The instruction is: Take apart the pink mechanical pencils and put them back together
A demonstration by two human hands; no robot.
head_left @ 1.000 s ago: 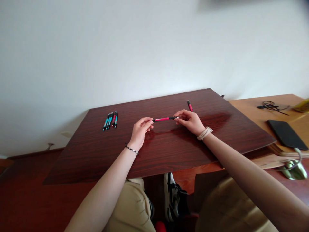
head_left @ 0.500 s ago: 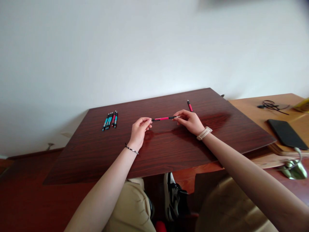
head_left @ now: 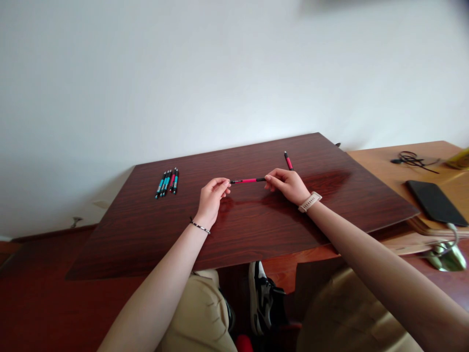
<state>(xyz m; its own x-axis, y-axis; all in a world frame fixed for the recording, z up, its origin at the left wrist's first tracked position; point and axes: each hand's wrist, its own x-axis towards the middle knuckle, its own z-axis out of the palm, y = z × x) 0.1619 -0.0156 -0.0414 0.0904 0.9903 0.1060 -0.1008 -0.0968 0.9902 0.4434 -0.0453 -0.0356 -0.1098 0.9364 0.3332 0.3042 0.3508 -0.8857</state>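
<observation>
A pink-and-black pen (head_left: 248,181) is held level above the table between my two hands. My left hand (head_left: 213,194) pinches its black left end. The fingers of my right hand (head_left: 286,185) are closed on the black right end and hide its tip. Beyond the right hand a second pink-and-black pen (head_left: 288,160) lies on the table, its near end hidden behind the hand. Off to the left, several turquoise-and-black pens (head_left: 163,183) lie side by side, with a pink one (head_left: 172,180) among them.
The dark wooden table (head_left: 220,239) reaches back to the white wall. On a lighter table (head_left: 388,168) at right are a black flat device (head_left: 436,203), a coiled black cable (head_left: 412,159) and a yellow object (head_left: 459,159). My shoe (head_left: 260,298) shows below the front edge.
My right hand's fingers have closed over the pen's pointed metal tip, which showed between them before. The left hand and the other pens have stayed in place.
</observation>
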